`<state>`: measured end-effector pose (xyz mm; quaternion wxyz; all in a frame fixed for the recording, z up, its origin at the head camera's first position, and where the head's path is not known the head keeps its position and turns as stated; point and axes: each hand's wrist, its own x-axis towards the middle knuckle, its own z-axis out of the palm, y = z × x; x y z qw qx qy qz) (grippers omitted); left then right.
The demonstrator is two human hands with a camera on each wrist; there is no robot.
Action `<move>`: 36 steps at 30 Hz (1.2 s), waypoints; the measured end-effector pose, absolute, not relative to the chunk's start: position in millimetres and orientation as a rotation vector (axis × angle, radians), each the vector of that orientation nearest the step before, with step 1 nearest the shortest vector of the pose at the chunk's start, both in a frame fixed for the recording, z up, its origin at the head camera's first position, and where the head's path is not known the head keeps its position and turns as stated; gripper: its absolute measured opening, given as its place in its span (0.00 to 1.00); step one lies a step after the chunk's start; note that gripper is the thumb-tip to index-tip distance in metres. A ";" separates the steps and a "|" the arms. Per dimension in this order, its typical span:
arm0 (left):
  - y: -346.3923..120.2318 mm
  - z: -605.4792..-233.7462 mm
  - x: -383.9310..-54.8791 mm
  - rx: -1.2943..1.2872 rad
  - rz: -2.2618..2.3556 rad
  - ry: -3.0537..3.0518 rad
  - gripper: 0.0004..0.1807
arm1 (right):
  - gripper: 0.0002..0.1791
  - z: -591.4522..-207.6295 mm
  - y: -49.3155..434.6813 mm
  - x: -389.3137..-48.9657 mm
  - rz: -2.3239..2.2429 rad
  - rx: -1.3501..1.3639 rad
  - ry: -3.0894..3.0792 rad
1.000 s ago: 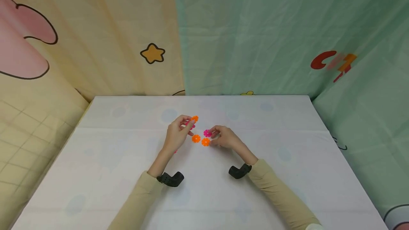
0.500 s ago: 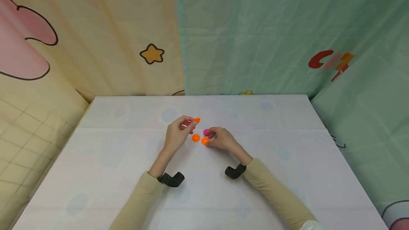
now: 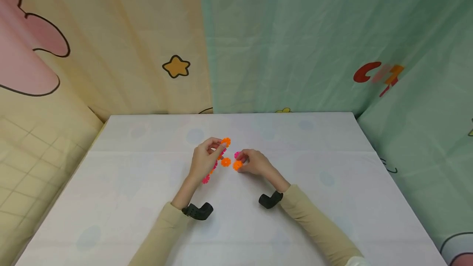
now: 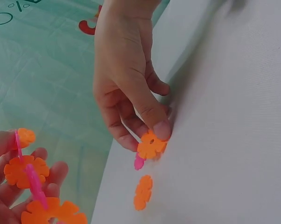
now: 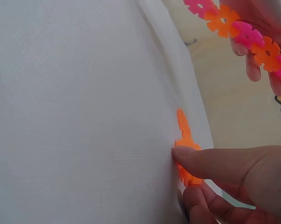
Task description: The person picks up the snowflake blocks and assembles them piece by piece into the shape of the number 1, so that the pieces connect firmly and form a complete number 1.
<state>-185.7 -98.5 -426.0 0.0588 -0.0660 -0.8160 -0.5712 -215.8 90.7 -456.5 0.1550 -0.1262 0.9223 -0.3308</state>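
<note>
Now gripping a chain of interlocked flower discs [image 5: 255, 37] aloft in the left hand [image 3: 203, 158] and pinching an orange disc [image 4: 147, 149] in the right hand [image 3: 256, 162], beside a pink disc [image 3: 237, 154] and loose orange disc [image 4: 142, 193] at the tabletop [image 3: 236, 235]; probably best held rim-only, slots exposed.

Flower pcs [image 3: 226, 162]: smooth plast.; tbl cover [image 3: 236, 233]: matt cloth.

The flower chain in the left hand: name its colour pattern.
The chain alternates pink and orange, clearest in the right wrist view.
</note>
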 end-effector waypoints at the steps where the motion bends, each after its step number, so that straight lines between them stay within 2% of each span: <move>1: -98.2 -426.4 -185.7 -0.201 -1.727 -2.474 0.12 | 0.12 -456.7 91.2 -215.3 -0.955 -0.354 2.645; 7: -96.2 -427.5 -184.6 -0.215 -1.743 -2.461 0.13 | 0.07 -456.5 93.9 -211.1 -1.015 -0.343 2.631; 19: -88.4 -430.2 -182.4 -0.201 -1.670 -2.504 0.12 | 0.09 -453.2 98.9 -205.1 -1.123 -0.353 2.678; 29: -85.8 -432.2 -180.6 -0.171 -1.658 -2.530 0.12 | 0.13 -439.4 100.1 -205.9 -1.353 -0.287 2.726; 36: -83.8 -431.8 -177.8 -0.186 -1.632 -2.542 0.13 | 0.13 -426.2 103.7 -204.1 -1.483 -0.333 2.730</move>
